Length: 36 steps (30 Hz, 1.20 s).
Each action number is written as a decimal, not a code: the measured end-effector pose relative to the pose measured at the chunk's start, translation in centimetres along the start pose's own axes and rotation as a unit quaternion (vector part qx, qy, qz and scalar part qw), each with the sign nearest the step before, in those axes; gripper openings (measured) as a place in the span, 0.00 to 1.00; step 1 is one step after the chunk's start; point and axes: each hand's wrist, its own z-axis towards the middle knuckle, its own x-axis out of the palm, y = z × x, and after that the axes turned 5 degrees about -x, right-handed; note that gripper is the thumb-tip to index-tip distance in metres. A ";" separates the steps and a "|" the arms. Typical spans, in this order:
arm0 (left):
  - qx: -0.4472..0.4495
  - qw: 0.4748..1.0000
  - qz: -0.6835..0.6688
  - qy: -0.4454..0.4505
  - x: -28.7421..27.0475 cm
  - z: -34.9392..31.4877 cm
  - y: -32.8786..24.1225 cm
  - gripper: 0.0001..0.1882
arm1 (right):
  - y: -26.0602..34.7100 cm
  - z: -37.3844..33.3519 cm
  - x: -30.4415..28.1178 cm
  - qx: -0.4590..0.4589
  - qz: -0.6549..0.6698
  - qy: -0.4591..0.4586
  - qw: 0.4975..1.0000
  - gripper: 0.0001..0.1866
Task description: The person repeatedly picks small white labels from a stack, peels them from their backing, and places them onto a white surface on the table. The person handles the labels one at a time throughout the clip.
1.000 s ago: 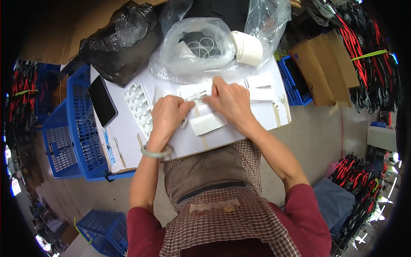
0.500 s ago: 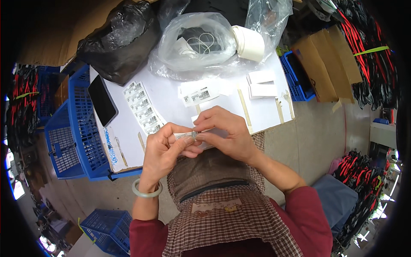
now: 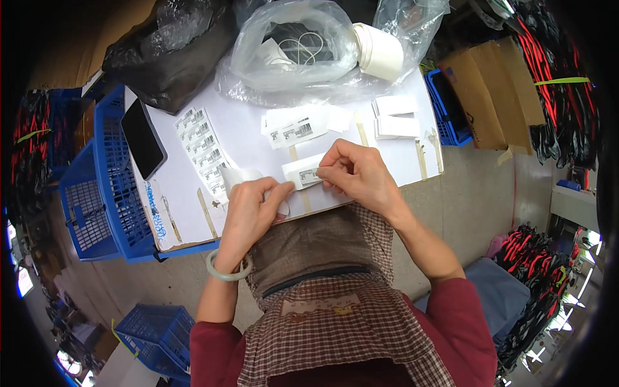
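A white paper tag lies near the table's front edge with a small barcode label on its face. My right hand pinches at the label's right end, its fingertips down on the tag. My left hand is closed on a curled piece of white paper, which shows above and below its fingers. Its thumb tip reaches the tag's left end. A strip of barcode labels lies left of that, and a pile of labelled white tags lies just beyond.
Two stacks of white tags lie at the right. Behind are a clear plastic bag holding white cord, a white roll and a black bag. A phone lies left, beside blue crates.
My hands have come apart from the pinch they shared. The right has brought a barcode label down onto the tag on the table; the left has lowered with the curled paper.
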 end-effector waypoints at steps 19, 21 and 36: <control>-0.024 0.999 0.035 0.023 0.8 2.0 -0.1 0.20 | -0.9 0.8 0.8 -0.021 -0.087 -0.019 0.996 0.06; -0.010 0.998 0.067 0.002 1.1 2.1 0.2 0.21 | -1.1 0.9 0.9 -0.039 -0.104 -0.027 0.993 0.06; 0.090 0.958 0.235 -0.136 -1.5 7.7 -2.0 0.22 | -0.3 6.8 1.1 -0.164 -0.406 -0.098 0.894 0.14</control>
